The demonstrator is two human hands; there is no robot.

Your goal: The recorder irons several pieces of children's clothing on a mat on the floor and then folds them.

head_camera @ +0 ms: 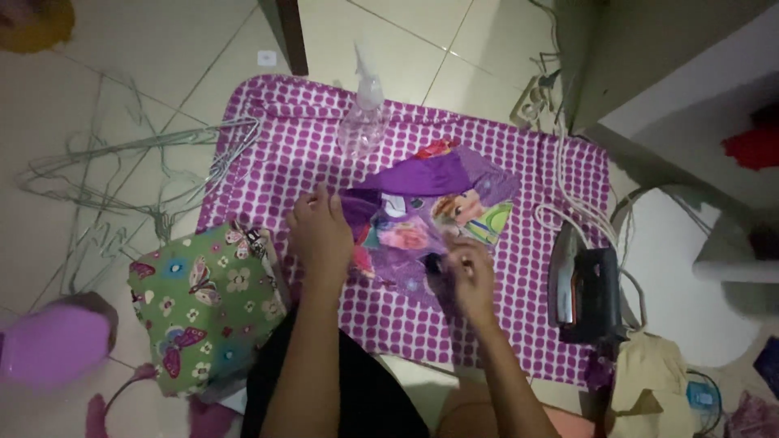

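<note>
- purple printed garment [430,212] lies mid-mat on the dotted mat [503,308];
- left hand [320,231] flat, fingers spread, pressing its left edge;
- right hand [466,272] pinching its near edge.

Dim indoor view, soft and a little grainy.

Weak light falls from above onto the pale floor tiles [162,49]; the corners darken, edges bend slightly, and the pink object [53,341] at lower left is blurred.

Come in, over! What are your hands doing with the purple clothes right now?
Left hand flat on purple garment. Right hand pinching its near edge, grip closed. Spray bottle behind, iron at right, both clear.
</note>
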